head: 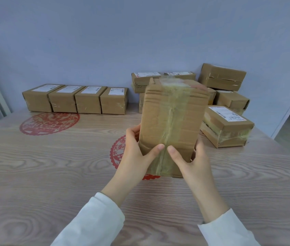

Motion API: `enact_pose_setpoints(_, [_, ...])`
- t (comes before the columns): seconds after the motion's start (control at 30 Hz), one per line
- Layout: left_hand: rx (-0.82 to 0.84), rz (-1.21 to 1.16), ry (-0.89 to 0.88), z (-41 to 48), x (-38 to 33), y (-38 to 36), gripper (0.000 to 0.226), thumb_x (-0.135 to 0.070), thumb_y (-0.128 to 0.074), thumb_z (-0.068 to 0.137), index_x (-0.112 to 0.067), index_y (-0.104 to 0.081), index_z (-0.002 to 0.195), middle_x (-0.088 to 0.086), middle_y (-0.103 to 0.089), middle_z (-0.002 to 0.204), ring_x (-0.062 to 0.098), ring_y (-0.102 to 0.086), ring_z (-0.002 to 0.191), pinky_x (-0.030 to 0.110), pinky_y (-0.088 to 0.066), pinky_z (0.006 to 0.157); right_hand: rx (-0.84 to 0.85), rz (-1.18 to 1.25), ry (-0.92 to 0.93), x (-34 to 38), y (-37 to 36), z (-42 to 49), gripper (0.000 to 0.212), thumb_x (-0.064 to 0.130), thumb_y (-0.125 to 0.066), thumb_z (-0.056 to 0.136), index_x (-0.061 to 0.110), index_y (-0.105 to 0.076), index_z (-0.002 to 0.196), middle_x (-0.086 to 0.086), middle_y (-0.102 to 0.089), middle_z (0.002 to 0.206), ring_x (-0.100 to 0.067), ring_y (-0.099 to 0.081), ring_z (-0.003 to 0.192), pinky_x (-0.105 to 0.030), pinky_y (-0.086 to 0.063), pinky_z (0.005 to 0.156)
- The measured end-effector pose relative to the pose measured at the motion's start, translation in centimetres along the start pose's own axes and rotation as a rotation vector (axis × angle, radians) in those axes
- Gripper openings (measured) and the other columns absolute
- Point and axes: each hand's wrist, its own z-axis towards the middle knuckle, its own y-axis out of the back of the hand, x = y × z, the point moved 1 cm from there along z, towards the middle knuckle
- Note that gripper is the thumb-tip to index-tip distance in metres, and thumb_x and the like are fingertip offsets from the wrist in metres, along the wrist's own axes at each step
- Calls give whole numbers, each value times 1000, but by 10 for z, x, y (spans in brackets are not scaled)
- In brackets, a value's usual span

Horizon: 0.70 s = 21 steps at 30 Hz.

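we grip taped cardboard box (172, 121) by its near end, above table (51, 174): left hand (135, 153) and right hand (192, 160) curl round sides, thumbs on tape seam.

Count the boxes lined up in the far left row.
4, side by side against the wall: leftmost box, second box, third box, rightmost box. The held box is separate.
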Motion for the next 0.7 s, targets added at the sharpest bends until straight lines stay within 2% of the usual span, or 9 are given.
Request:
enact_pose_setpoints(0.07, [3,3,-12,0,0,0,54,-22,-74,77,-32,-33,111,-12,-52,117,-16,-52,99,2,-44,78,-15,30,-2,2,0,2,34,35,-69,74,40,-48,99,15,-62,103,14,-59,87,-4,-45,70])
enact_pose_setpoints(0.13, [1,-19,-13,0,-3,-1,57,-30,-74,72,-38,-32,109,-15,-50,119,-17,-53,100,3,-44,78,-25,23,9,1,-2,3,32,29,-70,78,40,-48,97,12,-62,103,14,-59,87,-3,-44,70])
enact_pose_setpoints(0.2, [-11,-50,-13,1,-5,-1,65,-38,-71,66,-40,-30,116,-17,-50,120,-18,-53,99,3,-44,76,-24,17,13,0,-3,4,35,37,-70,73,42,-47,100,11,-62,107,8,-59,93,-8,-47,74])
enact_pose_setpoints(0.33, [10,-41,0,4,1,0,74,-44,-68,68,-33,-32,131,-10,-52,128,-5,-53,112,13,-49,87,3,52,-9,1,-3,1,46,46,-69,63,42,-47,103,13,-62,110,5,-61,96,-13,-51,76])
enact_pose_setpoints(0.4, [33,-33,10,2,4,-1,70,-38,-69,73,-27,-34,132,-6,-53,128,0,-54,113,13,-49,86,-1,86,-17,2,-1,3,45,44,-70,62,38,-48,100,12,-63,105,7,-62,90,-14,-51,72])
enact_pose_setpoints(0.5, [44,-49,13,-1,4,-3,63,-24,-72,77,-20,-36,130,-7,-56,120,-4,-57,107,7,-47,76,-55,75,-5,2,-1,5,38,43,-68,64,34,-48,95,13,-64,96,8,-62,84,-17,-48,73])
enact_pose_setpoints(0.63, [-11,-54,5,2,-3,-4,67,-36,-72,66,-20,-36,120,-9,-55,117,-9,-57,101,9,-49,78,-69,42,30,2,-4,6,30,39,-66,70,35,-48,93,14,-64,92,9,-61,83,-11,-47,69])
enact_pose_setpoints(0.7, [-25,-36,14,2,-5,-4,63,-39,-71,66,-22,-36,115,-9,-55,115,-10,-56,100,11,-50,80,-59,49,24,3,-2,5,34,42,-66,67,34,-48,94,13,-65,91,8,-62,83,-14,-49,69])
